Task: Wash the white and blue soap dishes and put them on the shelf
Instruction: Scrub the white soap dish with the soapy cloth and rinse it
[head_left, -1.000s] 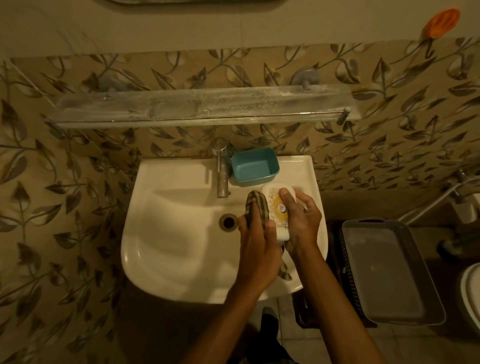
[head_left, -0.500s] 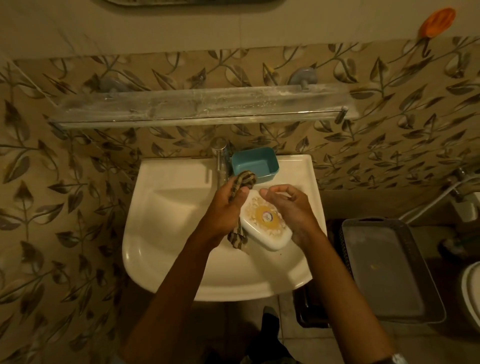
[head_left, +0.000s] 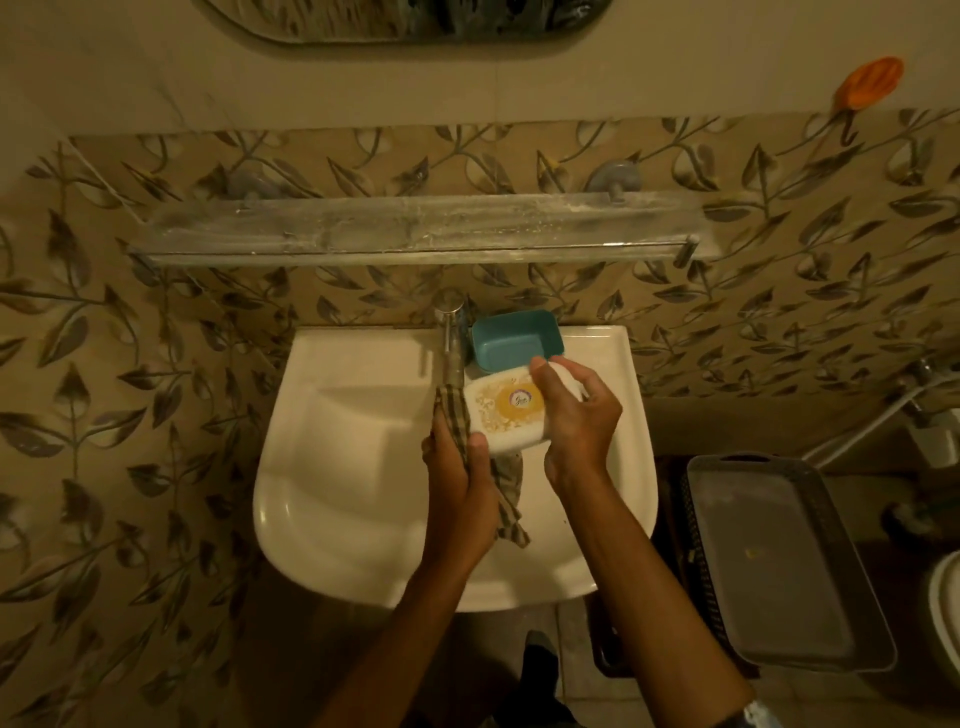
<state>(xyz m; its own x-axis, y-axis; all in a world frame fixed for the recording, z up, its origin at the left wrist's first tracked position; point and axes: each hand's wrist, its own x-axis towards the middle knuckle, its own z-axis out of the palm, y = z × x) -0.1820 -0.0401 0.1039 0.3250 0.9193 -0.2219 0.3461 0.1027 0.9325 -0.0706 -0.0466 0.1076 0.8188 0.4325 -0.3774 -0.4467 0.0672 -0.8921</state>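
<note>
Over the white sink (head_left: 358, 467), my right hand (head_left: 579, 421) grips the white soap dish (head_left: 506, 410), which has a yellow patterned top, by its right end. My left hand (head_left: 460, 467) holds a striped cloth (head_left: 498, 488) against the dish's left edge; the cloth hangs down into the basin. The blue soap dish (head_left: 517, 340) sits open side up on the sink's back ledge, just right of the tap (head_left: 451, 338). The glass shelf (head_left: 415, 228) on the wall above holds nothing.
A grey plastic tray (head_left: 779, 561) rests on a dark basket to the right of the sink. An orange holder (head_left: 870, 83) sticks to the wall at upper right. A hose fitting (head_left: 930, 384) is at the right wall. A mirror edge (head_left: 405, 26) shows at top.
The white dish has turned from tilted to nearly flat, face up. My left hand with the cloth moved down from near the tap to the dish's lower left edge.
</note>
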